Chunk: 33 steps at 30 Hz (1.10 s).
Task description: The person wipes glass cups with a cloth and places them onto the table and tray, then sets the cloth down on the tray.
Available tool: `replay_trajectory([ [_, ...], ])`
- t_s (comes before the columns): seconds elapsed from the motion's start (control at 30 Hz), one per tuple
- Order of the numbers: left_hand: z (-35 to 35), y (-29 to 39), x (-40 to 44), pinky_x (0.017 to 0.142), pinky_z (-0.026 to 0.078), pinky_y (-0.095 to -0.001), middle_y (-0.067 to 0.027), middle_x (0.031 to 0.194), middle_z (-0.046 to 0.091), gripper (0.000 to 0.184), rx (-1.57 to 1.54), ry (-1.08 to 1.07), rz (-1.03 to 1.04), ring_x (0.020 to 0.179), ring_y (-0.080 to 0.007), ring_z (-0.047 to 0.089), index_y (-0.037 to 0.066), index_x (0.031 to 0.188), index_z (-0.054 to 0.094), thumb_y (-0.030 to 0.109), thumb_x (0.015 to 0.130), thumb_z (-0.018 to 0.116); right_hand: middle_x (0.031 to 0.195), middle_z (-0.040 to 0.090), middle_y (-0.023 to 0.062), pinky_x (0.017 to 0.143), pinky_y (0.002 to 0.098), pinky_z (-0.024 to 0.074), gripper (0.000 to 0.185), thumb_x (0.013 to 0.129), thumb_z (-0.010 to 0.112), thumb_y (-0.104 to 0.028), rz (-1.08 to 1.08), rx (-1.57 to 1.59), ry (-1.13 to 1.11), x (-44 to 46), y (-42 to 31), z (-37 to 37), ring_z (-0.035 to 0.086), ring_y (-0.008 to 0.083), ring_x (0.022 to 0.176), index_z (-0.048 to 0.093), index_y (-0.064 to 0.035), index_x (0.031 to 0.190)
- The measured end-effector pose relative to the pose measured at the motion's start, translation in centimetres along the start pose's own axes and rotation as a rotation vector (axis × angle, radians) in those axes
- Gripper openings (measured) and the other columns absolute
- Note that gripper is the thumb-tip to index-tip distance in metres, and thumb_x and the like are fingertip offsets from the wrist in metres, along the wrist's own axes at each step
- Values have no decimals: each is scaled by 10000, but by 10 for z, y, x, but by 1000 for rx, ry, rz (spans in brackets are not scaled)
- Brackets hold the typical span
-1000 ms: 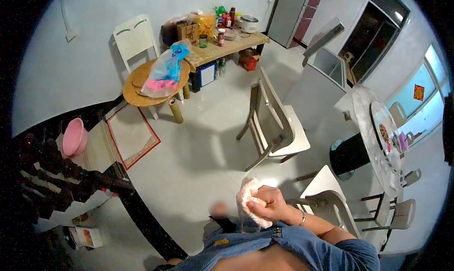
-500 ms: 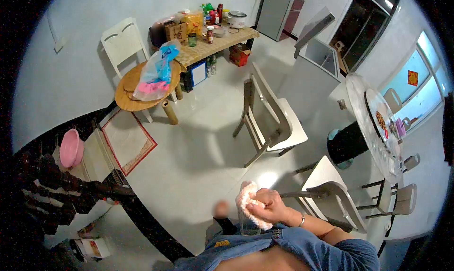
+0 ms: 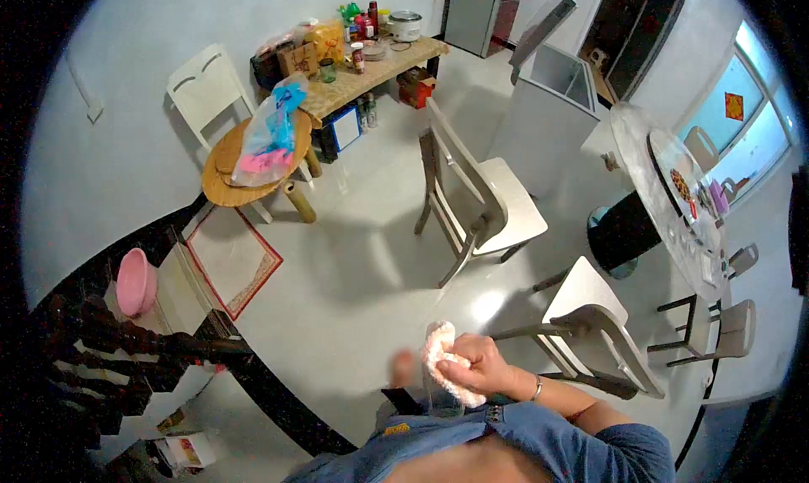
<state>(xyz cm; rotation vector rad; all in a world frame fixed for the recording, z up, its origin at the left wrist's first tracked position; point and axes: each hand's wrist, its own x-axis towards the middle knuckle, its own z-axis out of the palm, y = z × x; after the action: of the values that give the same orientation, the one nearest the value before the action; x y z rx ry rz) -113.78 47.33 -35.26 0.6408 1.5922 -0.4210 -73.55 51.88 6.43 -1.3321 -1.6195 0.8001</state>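
A pale pink, fluffy cloth [image 3: 442, 357] is bunched in my right hand [image 3: 474, 367], whose fingers are wrapped round it in front of the blue shirt. Just below the cloth, a clear, glass-like object [image 3: 436, 397] partly shows against the shirt; its shape and what supports it are hard to make out. My left hand does not show. A blurred skin-coloured shape [image 3: 404, 368] lies left of the cloth, too smeared to name.
Two pale chairs [image 3: 516, 205] [image 3: 587, 302] stand ahead and to the right, near a round table [image 3: 628, 142]. A white chest [image 3: 548, 117] has its lid raised. Back left are a low table [image 3: 379, 77] and a round wooden stool [image 3: 221, 188]. Dark railings [image 3: 126, 336] edge the left, beside a pink basin [image 3: 136, 282].
The view has turned to the right, and the furniture has shifted in the picture. My right hand still grips the cloth in nearly the same place before the shirt.
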Motion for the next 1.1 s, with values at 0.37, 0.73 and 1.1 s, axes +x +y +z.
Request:
replay_trajectory([
  [0.37, 4, 161, -13, 549, 424, -313, -95, 621, 553, 325, 493, -35, 663, 590, -153, 523, 50, 594, 535, 336, 747, 508, 494, 445, 133, 444, 363, 338, 302, 731, 577, -224, -60, -92, 126, -13, -5, -31, 447, 289, 455, 470, -36, 521],
  [0.73, 133, 304, -406, 933, 289, -299, -71, 1154, 423, 509, -172, -813, 1162, 1075, -177, 413, 92, 1287, 147, 228, 873, 410, 473, 428, 107, 432, 372, 326, 265, 725, 538, -131, -242, -485, 424, 3, -20, -68, 427, 294, 440, 426, -62, 494],
  [1.1, 144, 324, -426, 559, 490, -366, -172, 906, 556, 636, -409, -1678, 644, 655, -288, 576, 63, 1135, 415, 582, 798, 267, 582, 496, 65, 439, 253, 335, 165, 772, 482, -111, -146, 68, 508, -14, -33, -78, 448, 125, 483, 520, 8, 664],
])
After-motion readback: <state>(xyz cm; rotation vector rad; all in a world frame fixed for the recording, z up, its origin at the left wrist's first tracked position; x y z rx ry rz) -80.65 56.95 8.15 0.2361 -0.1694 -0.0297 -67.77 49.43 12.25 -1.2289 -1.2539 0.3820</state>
